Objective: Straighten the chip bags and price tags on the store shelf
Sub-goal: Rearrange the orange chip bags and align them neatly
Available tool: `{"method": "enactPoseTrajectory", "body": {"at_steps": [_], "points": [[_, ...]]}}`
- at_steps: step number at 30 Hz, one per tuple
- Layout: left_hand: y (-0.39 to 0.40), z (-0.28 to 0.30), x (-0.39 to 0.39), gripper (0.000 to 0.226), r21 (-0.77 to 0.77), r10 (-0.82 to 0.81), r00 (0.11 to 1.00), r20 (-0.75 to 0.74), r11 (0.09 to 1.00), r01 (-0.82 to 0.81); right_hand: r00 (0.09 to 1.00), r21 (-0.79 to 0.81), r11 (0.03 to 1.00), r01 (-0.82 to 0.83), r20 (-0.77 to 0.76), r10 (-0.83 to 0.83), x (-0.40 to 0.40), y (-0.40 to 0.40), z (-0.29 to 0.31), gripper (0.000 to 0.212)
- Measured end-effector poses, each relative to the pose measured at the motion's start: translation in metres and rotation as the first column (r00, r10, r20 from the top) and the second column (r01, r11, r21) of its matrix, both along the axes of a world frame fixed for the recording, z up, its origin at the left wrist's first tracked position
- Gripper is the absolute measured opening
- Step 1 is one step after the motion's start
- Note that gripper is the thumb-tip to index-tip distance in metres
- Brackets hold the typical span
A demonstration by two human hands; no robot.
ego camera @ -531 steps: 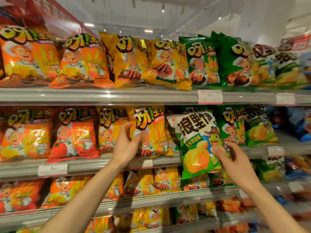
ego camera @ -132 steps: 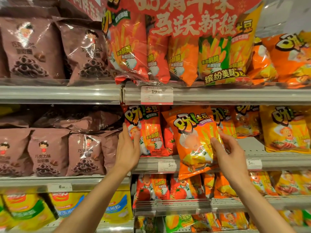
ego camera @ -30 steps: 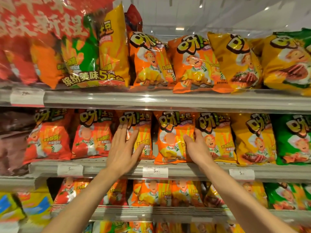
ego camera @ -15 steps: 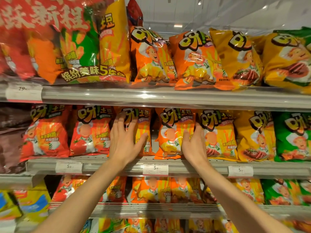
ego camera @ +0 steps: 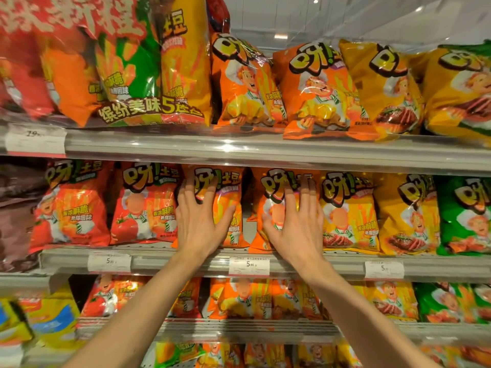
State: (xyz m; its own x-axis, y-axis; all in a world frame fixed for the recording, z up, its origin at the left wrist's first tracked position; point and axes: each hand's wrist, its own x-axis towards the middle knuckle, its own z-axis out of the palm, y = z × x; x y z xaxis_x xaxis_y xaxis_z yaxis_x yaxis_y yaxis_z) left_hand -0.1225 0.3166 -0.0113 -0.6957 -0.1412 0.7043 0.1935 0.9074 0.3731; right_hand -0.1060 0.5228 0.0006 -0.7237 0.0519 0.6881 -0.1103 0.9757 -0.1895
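left hand [ego camera: 198, 224] flat, grip open, on an orange chip bag [ego camera: 225, 208]; right hand [ego camera: 297, 227] same, spread on the neighbouring orange bag [ego camera: 271, 208], middle shelf [ego camera: 318, 264].

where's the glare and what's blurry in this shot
Head view: bright glare spots sit on the upper shelf rail and on the glossy bags; the red banner pack top left and the lower shelf bags are blurred; wide-angle bending bows the rails; the left hand and right hand look sharp.
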Motion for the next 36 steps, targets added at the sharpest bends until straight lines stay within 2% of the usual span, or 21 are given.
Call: {"method": "enactPoseTrajectory", "body": {"at_steps": [4,12,20,30,36], "points": [[0.0,-0.008,0.007,0.066,0.035,-0.042,0.998,-0.039,0.998,0.043,1.0,-0.07,0.997,-0.025,-0.011,0.024,0.001,0.0,-0.003,0.072],[0.001,-0.004,-0.005,0.069,-0.01,0.004,1.0,0.025,1.0,-0.003,1.0,0.034,0.999,-0.024,-0.013,0.025,-0.009,-0.006,-0.008,0.059],[0.001,-0.01,-0.004,0.078,-0.142,0.078,0.997,0.018,0.987,-0.075,0.999,0.182,0.983,0.031,0.016,-0.034,-0.007,-0.006,-0.009,0.075],[0.004,-0.002,-0.001,0.079,-0.187,0.149,0.984,0.096,0.974,-0.129,0.998,0.158,0.987,0.002,0.067,-0.013,-0.007,-0.004,-0.006,0.078],[0.006,0.005,0.013,0.077,-0.212,0.16,0.984,0.084,0.967,-0.139,0.997,0.13,0.991,-0.03,0.07,0.021,-0.007,-0.001,-0.005,0.078]]}}
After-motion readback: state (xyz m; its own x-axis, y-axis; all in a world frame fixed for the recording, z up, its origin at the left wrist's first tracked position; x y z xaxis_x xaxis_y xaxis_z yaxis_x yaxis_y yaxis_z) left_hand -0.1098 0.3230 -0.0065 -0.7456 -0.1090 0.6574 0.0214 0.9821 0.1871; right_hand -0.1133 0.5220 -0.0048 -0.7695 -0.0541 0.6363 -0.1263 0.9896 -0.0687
